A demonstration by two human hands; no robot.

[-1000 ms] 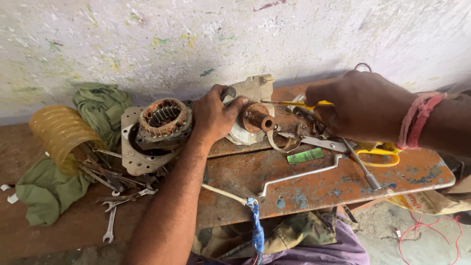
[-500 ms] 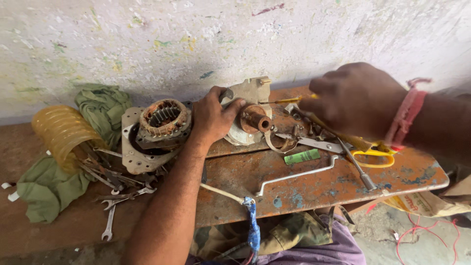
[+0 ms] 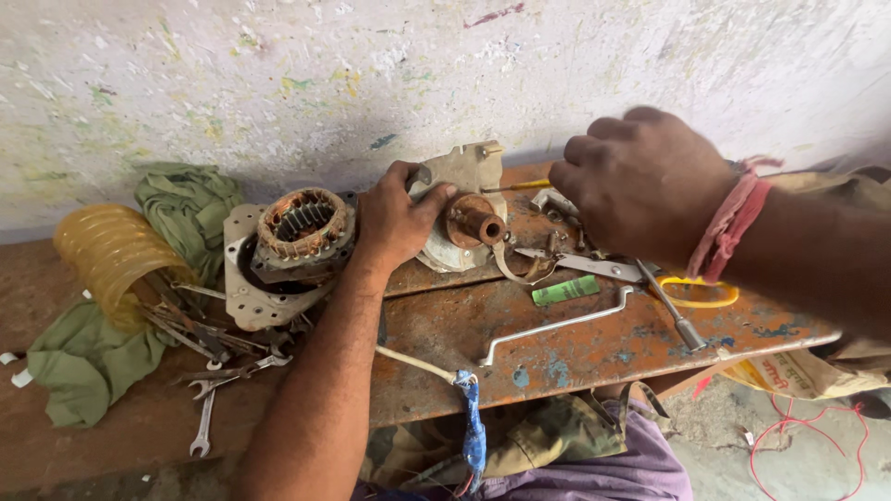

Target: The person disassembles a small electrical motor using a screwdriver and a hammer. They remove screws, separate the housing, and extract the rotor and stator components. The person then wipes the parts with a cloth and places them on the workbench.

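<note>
My left hand (image 3: 397,221) grips the edge of a pale metal motor end cover (image 3: 461,176) with a rusty round hub (image 3: 475,222), holding it on the rusty orange bench (image 3: 575,348). Just to the left of that hand lies a motor stator (image 3: 302,227) with copper windings on a grey plate. My right hand (image 3: 640,186) is closed above the right side of the cover; a yellow-handled tool (image 3: 520,186) pokes out from under its fingers, though whether the fingers grip it is hidden. A red thread band circles that wrist.
A yellow coiled hose (image 3: 109,255) and green cloth (image 3: 190,209) lie at the left, with several spanners (image 3: 209,390) below them. A bent metal rod (image 3: 557,325), a green tag (image 3: 566,290), scissors with yellow handles (image 3: 691,295) and a socket driver (image 3: 673,311) rest on the bench. A painted wall stands behind.
My right hand has moved left and up, toward the end cover. My left hand keeps its hold on the cover.
</note>
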